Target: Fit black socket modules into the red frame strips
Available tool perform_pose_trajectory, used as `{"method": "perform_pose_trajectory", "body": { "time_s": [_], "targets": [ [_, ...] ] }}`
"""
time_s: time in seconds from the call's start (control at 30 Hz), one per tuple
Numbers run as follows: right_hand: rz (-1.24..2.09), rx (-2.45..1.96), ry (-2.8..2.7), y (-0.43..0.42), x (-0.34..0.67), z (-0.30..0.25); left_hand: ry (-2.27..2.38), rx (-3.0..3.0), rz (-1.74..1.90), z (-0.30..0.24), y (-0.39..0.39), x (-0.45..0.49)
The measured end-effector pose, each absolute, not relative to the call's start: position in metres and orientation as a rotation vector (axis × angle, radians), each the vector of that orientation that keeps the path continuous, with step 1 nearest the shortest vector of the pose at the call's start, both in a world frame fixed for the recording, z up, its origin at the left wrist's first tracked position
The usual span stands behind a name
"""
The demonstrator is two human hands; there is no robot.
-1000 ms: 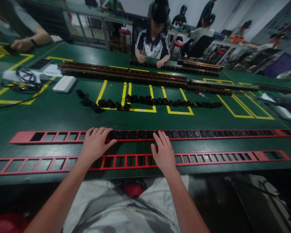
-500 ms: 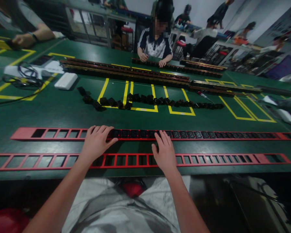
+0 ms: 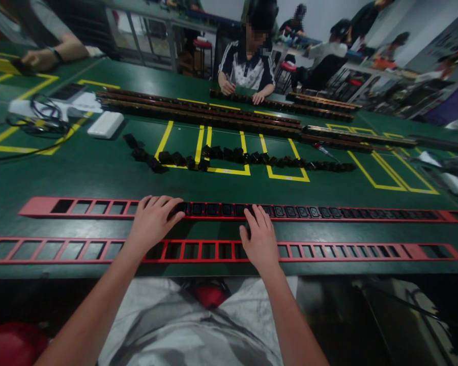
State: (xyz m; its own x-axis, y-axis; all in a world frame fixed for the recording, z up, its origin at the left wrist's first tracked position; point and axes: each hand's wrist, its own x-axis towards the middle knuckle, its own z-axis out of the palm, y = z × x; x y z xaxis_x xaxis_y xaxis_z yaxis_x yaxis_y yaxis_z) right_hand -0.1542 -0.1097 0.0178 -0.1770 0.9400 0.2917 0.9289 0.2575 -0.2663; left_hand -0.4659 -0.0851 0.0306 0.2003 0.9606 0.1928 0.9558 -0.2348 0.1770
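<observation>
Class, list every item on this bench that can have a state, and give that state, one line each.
Far red strip, partly filled, leftmost slots empty.
Near red strip, all slots empty.
Loose black sockets, in a row on the table, unfitted.
Left hand, open, fingers flat on the far strip.
Right hand, open, fingertips on the far strip.

The red slotted strip [image 3: 99, 207] looks like painted metal, its black sockets [image 3: 290, 211] glossy plastic, the green tabletop [image 3: 80, 173] matt.
</observation>
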Motion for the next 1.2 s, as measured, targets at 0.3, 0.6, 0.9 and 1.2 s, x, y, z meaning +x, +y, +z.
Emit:
{"method": "perform_pose_trajectory", "body": {
  "time_s": [0.3, 0.6, 0.9, 1.2],
  "targets": [
    [0.078, -1.716, -2.206, -0.111, -0.162, 0.021, 1.939, 2.407, 0.402, 0.031, -0.084, -0.466],
    [0.137, -1.641, -2.301, -0.114, -0.174, 0.026, 1.942, 2.425, 0.444, 0.028, -0.084, -0.466],
    [0.144, -1.66, -2.298, -0.114, -0.175, 0.028, 1.944, 2.421, 0.448, 0.029, -0.084, -0.466],
    [0.136, -1.665, -2.291, -0.114, -0.174, 0.028, 1.942, 2.434, 0.438, 0.029, -0.084, -0.466]
  ]
}}
